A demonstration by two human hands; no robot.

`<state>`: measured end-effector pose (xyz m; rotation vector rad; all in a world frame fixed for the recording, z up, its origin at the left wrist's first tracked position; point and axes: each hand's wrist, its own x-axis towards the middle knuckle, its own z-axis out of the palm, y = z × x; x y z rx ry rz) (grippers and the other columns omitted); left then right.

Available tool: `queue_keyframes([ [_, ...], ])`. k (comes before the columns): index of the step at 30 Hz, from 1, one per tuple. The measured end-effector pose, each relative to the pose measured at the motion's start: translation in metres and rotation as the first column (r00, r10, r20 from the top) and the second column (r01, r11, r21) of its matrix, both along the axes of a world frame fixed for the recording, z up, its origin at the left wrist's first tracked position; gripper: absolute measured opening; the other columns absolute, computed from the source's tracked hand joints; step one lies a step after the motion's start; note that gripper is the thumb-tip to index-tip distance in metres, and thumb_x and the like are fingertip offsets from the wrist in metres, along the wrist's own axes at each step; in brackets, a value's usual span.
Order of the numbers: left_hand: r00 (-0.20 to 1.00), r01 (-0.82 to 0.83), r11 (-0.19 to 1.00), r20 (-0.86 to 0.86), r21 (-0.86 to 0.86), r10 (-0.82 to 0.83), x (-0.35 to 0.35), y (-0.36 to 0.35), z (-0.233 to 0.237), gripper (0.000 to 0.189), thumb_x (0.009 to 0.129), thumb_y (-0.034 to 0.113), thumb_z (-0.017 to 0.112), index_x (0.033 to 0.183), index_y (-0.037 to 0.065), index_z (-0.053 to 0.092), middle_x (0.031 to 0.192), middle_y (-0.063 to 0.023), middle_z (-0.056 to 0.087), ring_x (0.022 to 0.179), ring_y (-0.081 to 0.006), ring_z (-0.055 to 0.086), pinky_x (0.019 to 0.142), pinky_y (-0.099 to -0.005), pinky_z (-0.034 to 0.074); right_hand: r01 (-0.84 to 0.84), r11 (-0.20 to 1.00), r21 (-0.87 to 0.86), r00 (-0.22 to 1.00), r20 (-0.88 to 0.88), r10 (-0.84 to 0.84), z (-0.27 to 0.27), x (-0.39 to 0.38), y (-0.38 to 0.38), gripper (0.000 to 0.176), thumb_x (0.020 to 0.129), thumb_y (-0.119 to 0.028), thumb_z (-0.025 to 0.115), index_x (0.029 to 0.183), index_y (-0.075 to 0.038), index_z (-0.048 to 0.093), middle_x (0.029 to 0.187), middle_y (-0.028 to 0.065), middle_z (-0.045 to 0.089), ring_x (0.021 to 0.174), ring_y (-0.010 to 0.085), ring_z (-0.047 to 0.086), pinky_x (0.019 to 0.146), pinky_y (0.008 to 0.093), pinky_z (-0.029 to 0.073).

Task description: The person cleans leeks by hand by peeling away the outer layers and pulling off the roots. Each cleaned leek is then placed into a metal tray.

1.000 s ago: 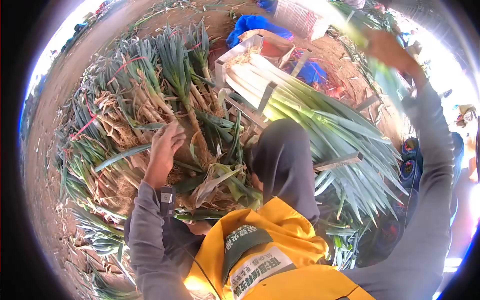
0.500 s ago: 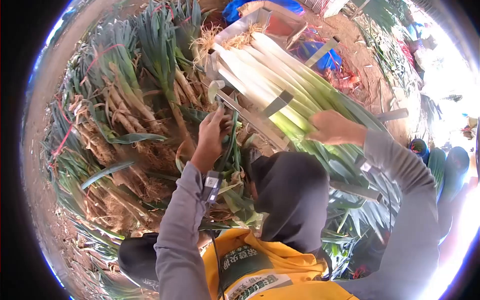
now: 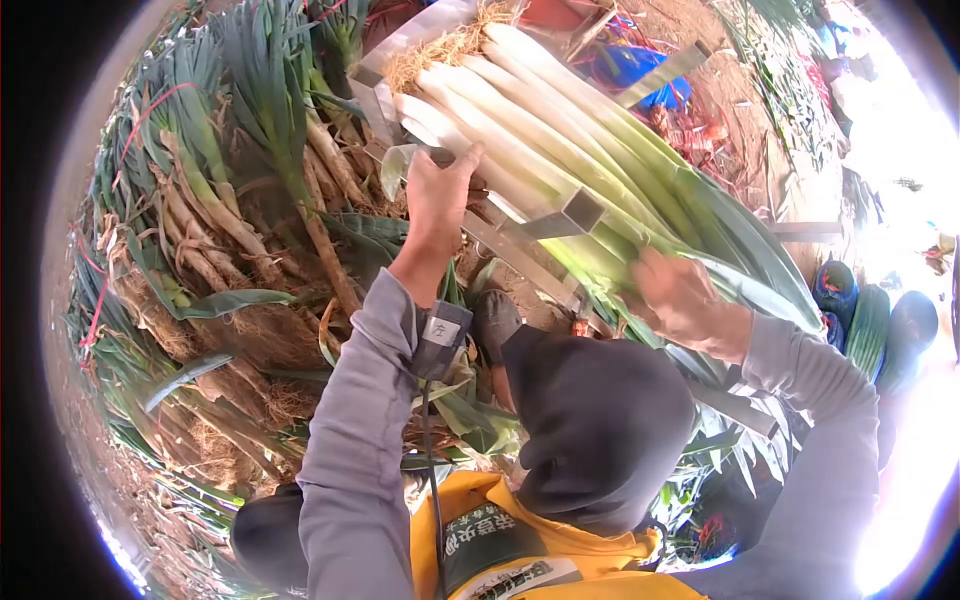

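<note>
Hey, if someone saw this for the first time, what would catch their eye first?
The bundle of long cleaned leeks, white stalks fading to green leaves, lies in a grey metal rack at top centre. The left hand is at the white stalks and the blurred right hand is on the leaves. On the left lies a heap of earthy untrimmed leeks.

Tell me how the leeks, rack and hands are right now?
Cleaned leeks, stacked in the rack, white ends together.
Metal rack, full of leeks.
Dirty leek bundles, on the ground, tied with red string.
Left hand, against the white stems, grip hidden.
Right hand, blurred, on the green leaves.
</note>
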<state>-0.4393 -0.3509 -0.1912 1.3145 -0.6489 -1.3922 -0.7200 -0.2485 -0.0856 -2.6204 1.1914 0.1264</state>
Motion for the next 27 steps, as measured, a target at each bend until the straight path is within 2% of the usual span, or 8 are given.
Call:
queue_keyframes([
  [9, 1.0, -0.008, 0.998, 0.02, -0.055, 0.009, -0.004, 0.003, -0.013, 0.034, 0.091, 0.018, 0.071, 0.115, 0.0, 0.054, 0.097, -0.0095, 0.063, 0.073, -0.0151, 0.062, 0.065, -0.0333, 0.059, -0.192, 0.975, -0.11, 0.976, -0.128, 0.178, -0.037, -0.001, 0.006, 0.023, 0.073, -0.008, 0.065, 0.089, 0.007, 0.058, 0.084, 0.017, 0.055, 0.062, 0.0267, 0.063, 0.046, 0.0371, 0.052],
  [15, 0.994, 0.111, 0.992, -0.013, 0.059, -0.11, 0.025, 0.041, 0.041, 0.036, 0.093, 0.03, 0.07, 0.108, -0.001, 0.06, 0.092, -0.0044, 0.063, 0.08, -0.0134, 0.062, 0.066, -0.0307, 0.052, 0.056, 0.979, 0.197, 0.932, -0.362, 0.02, -0.013, 0.004, 0.004, 0.026, 0.082, -0.016, 0.063, 0.103, -0.001, 0.064, 0.091, 0.0164, 0.058, 0.085, 0.0353, 0.063, 0.075, 0.0469, 0.053],
  [18, 0.978, 0.19, 0.98, 0.072, 0.063, -0.194, 0.087, 0.104, 0.092, 0.046, 0.097, 0.038, 0.068, 0.123, 0.001, 0.06, 0.113, -0.0067, 0.061, 0.101, -0.0192, 0.06, 0.086, -0.0363, 0.054, -0.246, 0.965, 0.086, 0.966, -0.065, 0.252, 0.034, -0.007, -0.005, 0.024, 0.092, -0.018, 0.056, 0.109, -0.008, 0.07, 0.1, 0.0164, 0.062, 0.095, 0.0352, 0.062, 0.078, 0.0468, 0.051],
  [19, 0.992, 0.113, 0.991, 0.052, 0.07, -0.116, 0.111, 0.124, 0.106, 0.044, 0.097, 0.036, 0.067, 0.122, 0.0, 0.061, 0.11, -0.0088, 0.063, 0.101, -0.021, 0.063, 0.088, -0.0358, 0.054, -0.065, 0.961, 0.27, 0.998, 0.034, 0.058, 0.046, -0.007, -0.013, 0.026, 0.094, -0.02, 0.056, 0.111, -0.008, 0.071, 0.103, 0.0171, 0.065, 0.099, 0.0355, 0.062, 0.078, 0.0452, 0.051],
  [20, 0.997, 0.083, 0.996, -0.007, 0.016, -0.083, 0.141, 0.144, 0.119, 0.042, 0.098, 0.034, 0.067, 0.122, 0.0, 0.061, 0.11, -0.0105, 0.064, 0.102, -0.0223, 0.065, 0.089, -0.0358, 0.055, -0.207, 0.962, -0.179, 0.953, 0.183, 0.239, 0.056, -0.01, -0.019, 0.026, 0.096, -0.021, 0.058, 0.113, -0.005, 0.07, 0.1, 0.0133, 0.068, 0.086, 0.0288, 0.065, 0.071, 0.0384, 0.053],
  [21, 0.995, 0.056, 0.997, -0.076, -0.047, -0.059, 0.17, 0.166, 0.133, 0.04, 0.099, 0.031, 0.066, 0.122, -0.001, 0.061, 0.11, -0.0123, 0.065, 0.102, -0.0235, 0.066, 0.09, -0.0357, 0.055, 0.167, 0.986, 0.016, 0.951, 0.261, -0.165, 0.092, 0.022, -0.011, 0.027, 0.097, -0.023, 0.059, 0.113, -0.004, 0.069, 0.097, 0.0101, 0.068, 0.078, 0.0228, 0.064, 0.066, 0.0342, 0.052],
  [22, 0.996, -0.076, 0.997, -0.037, -0.016, 0.076, 0.188, 0.189, 0.168, 0.036, 0.099, 0.026, 0.066, 0.121, -0.003, 0.063, 0.109, -0.0148, 0.066, 0.1, -0.025, 0.068, 0.092, -0.0349, 0.056, 0.507, 0.833, 0.221, 0.8, 0.24, -0.551, 0.126, 0.052, -0.004, 0.029, 0.098, -0.025, 0.06, 0.113, -0.002, 0.068, 0.094, 0.007, 0.069, 0.07, 0.0168, 0.063, 0.061, 0.0299, 0.05],
  [27, 0.905, -0.422, 0.847, -0.086, -0.323, 0.418, 0.324, 0.27, 0.208, 0.023, 0.098, 0.022, 0.067, 0.105, 0.0, 0.067, 0.098, -0.0082, 0.068, 0.087, -0.0198, 0.066, 0.083, -0.0306, 0.057, 0.262, 0.926, 0.271, 0.802, 0.473, -0.366, 0.161, 0.148, -0.021, 0.032, 0.097, -0.027, 0.062, 0.116, -0.002, 0.067, 0.081, 0.0029, 0.065, 0.061, 0.0081, 0.057, 0.055, 0.0258, 0.046],
])
